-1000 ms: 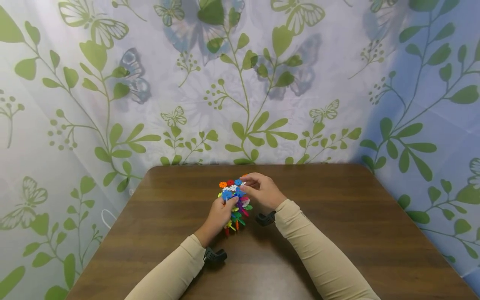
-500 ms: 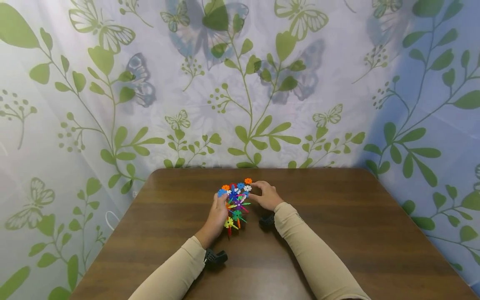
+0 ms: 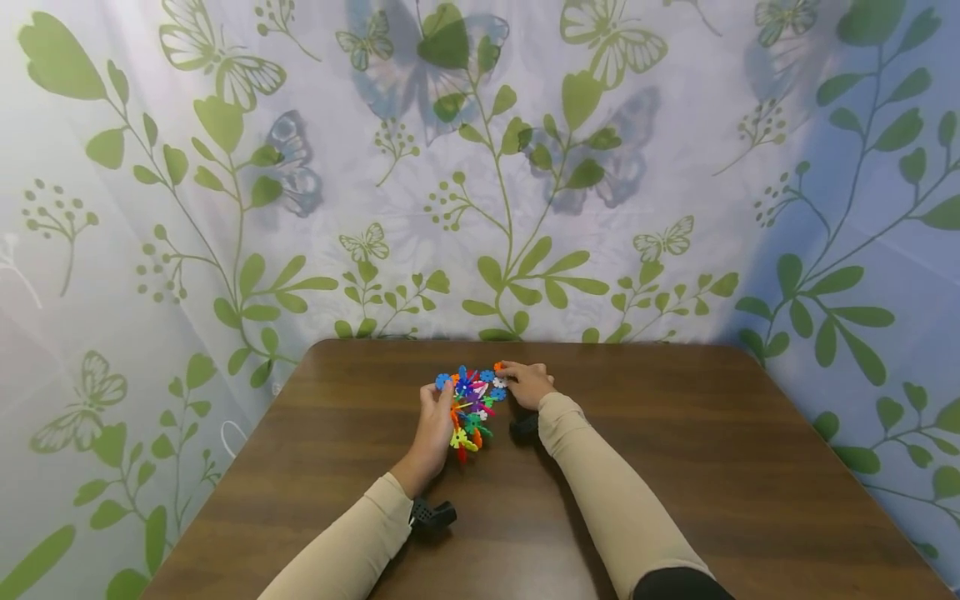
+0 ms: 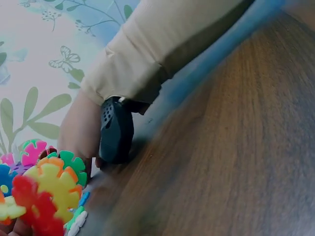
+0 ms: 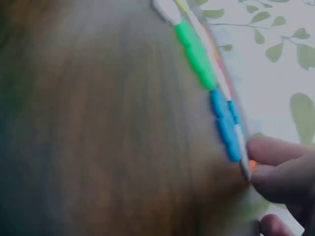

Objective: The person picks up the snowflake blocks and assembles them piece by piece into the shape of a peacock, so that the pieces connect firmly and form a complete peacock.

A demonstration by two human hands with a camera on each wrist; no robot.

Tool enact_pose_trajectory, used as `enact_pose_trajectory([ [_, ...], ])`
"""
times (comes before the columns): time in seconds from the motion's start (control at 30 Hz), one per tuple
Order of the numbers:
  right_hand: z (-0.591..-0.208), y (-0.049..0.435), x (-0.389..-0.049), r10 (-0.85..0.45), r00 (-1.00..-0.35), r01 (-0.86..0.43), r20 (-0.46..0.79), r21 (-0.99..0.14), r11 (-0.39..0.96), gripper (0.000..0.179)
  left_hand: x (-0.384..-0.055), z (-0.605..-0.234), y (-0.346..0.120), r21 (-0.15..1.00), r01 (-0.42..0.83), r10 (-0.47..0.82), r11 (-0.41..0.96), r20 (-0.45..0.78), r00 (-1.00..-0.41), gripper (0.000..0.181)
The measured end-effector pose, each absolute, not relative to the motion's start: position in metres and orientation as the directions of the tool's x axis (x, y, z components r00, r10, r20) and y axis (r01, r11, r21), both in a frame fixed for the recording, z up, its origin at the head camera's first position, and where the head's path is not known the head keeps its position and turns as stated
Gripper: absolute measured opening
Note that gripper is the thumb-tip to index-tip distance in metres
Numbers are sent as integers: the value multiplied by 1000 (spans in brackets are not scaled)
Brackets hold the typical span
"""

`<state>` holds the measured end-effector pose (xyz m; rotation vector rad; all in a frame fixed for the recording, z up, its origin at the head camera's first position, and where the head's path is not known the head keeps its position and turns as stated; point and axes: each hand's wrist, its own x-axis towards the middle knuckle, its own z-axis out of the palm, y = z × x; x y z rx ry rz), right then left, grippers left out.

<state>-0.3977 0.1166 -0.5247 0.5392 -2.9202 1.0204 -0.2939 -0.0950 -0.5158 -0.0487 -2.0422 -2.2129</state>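
A cluster of interlocked plastic snowflake discs [image 3: 474,423] in many colours stands over the table's far middle. My left hand [image 3: 431,429] grips its left side, with the thumb on the near face and a blue disc [image 3: 443,382] by the fingertips. In the left wrist view, a yellow disc [image 4: 61,194] and a red disc [image 4: 37,206] partly hide that hand's fingers. At the upper right end, my right hand [image 3: 528,384] pinches an orange disc between thumb and finger. The right wrist view has blue discs [image 5: 225,125] and green discs [image 5: 196,55] edge-on in a row beside those fingertips [image 5: 268,178].
Brown wooden table [image 3: 645,467] lies all around the hands. A patterned curtain [image 3: 480,183] hangs behind its far edge. Black wrist devices [image 3: 432,513] sit under both wrists. A white cable loop [image 3: 232,437] is off the table's left side.
My right hand has shifted from over the cluster's top to the orange disc at its right end. The left hand has turned, tilting the cluster so more of its spiky face shows.
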Motion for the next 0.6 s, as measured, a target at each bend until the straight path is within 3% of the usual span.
enact_pose_trajectory([
  [0.33,-538,124,-382,-284,-901,-432,327,-612,663,14,-295,-520,-99,986,148,-46,-82,145,-988,47],
  [0.6,-540,131,-379,-327,-906,-422,267,-591,687,19,-296,-521,-97,986,149,-31,-69,148,-989,48],
])
